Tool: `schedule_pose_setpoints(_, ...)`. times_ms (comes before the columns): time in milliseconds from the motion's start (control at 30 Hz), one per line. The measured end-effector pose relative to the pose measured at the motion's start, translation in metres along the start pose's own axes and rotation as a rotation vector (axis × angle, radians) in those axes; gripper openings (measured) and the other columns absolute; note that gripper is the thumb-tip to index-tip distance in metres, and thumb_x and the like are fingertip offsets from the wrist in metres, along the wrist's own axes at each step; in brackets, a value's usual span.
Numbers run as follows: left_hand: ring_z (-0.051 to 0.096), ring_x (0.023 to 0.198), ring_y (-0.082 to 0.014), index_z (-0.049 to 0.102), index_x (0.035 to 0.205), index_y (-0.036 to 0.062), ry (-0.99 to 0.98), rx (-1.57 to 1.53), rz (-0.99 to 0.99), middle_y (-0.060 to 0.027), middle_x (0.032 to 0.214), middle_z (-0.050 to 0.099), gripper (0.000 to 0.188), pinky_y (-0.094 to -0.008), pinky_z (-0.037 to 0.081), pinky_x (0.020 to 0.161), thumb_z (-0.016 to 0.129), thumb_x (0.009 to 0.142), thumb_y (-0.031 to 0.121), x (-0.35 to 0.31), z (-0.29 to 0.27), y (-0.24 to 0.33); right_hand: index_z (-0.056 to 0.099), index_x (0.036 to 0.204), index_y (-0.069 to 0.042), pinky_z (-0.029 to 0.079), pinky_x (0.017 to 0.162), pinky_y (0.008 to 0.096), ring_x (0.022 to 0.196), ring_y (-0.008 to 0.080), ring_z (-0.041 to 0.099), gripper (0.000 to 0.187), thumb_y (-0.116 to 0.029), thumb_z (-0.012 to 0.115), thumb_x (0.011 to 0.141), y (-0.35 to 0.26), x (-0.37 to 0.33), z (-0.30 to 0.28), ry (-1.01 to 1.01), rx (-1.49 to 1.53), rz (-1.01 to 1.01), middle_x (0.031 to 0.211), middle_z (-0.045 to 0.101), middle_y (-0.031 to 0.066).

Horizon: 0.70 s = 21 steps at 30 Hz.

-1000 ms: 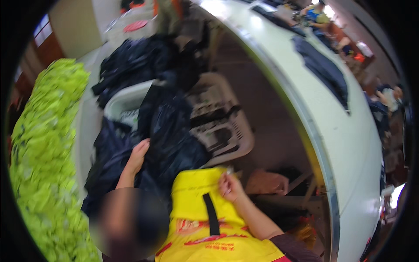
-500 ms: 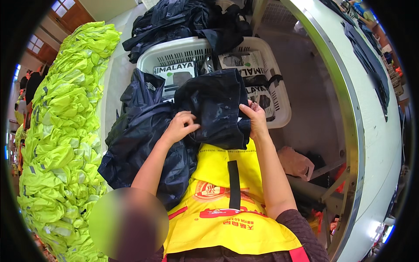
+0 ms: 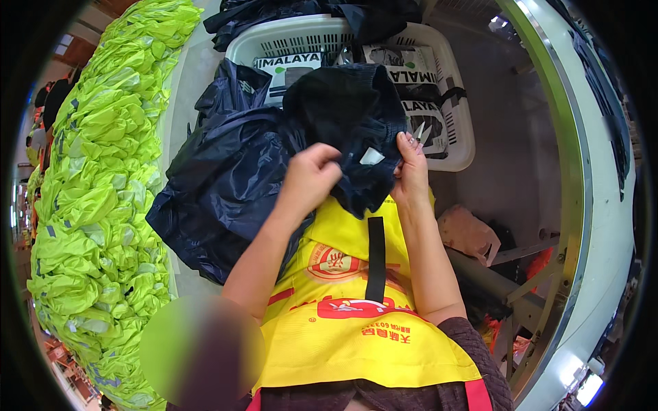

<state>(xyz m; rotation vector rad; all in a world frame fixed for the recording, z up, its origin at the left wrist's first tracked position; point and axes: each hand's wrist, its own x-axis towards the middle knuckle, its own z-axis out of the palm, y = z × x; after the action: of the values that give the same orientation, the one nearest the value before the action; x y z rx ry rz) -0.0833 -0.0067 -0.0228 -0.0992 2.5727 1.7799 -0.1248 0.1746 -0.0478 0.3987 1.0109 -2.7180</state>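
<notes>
A dark navy garment (image 3: 339, 103) with a gathered elastic edge lies in front of me, its shiny body (image 3: 229, 164) spread to the left. The edge is opened out, so the inside shows with a small white label (image 3: 372, 157). My right hand (image 3: 411, 168) is closed at the right end of that edge. It also holds small metal scissors (image 3: 421, 131), blades apart and pointing away from me. My left hand (image 3: 310, 179) is over the garment, left of the label, with fingers curled together; whatever they may pinch is hidden.
Behind the garment stands a white plastic basket (image 3: 465, 130) with flat printed packages (image 3: 401, 65) in it. More dark garments (image 3: 301, 8) are heaped beyond. A tall pile of neon-yellow garments (image 3: 103, 205) runs along the left. On the right is a pale table (image 3: 610, 274) with a metal-framed edge.
The elastic edge has been turned open, bringing the inside and white label into view. My left hand has moved right and its fingers have curled. The scissors now show more clearly.
</notes>
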Motion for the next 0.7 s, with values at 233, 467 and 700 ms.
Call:
schedule_pose_setpoints(233,0.059,0.071,-0.0157,0.047,0.108,0.0008,0.540,-0.814,0.029,-0.0067,0.082,0.057,0.024,-0.0294,0.051,0.072,0.053,0.085,0.004,0.064,-0.069,0.017,0.048,0.078,-0.013,0.030,0.037,0.0165,0.042,0.0036,0.034,0.013,-0.011,0.055,0.089,0.008,-0.004,-0.009,0.181,0.012,-0.064,0.057,0.044,-0.0048)
schedule_pose_setpoints(467,0.036,0.121,-0.0194,0.034,0.128,0.0027,0.531,-0.106,0.536,-0.0104,0.131,0.037,0.053,-0.0310,0.027,0.102,0.058,0.081,-0.002,0.020,-0.004,0.012,0.040,0.088,-0.009,0.043,0.045,0.0190,0.053,0.0107,0.047,0.010,-0.014,0.047,0.092,0.024,-0.019,0.013,0.529,0.322,0.154,0.065,0.047,0.0046)
schedule_pose_setpoints(700,0.052,0.072,-0.0150,0.061,0.095,0.0046,0.472,0.065,0.458,-0.0063,0.091,0.059,0.021,-0.0252,0.043,0.064,0.069,0.075,0.006,-0.018,0.007,0.035,0.050,0.088,-0.007,0.038,0.043,0.0162,0.053,0.0071,0.052,0.005,-0.011,0.051,0.090,0.034,-0.032,-0.008,0.127,-0.003,-0.030,0.073,0.055,0.0021)
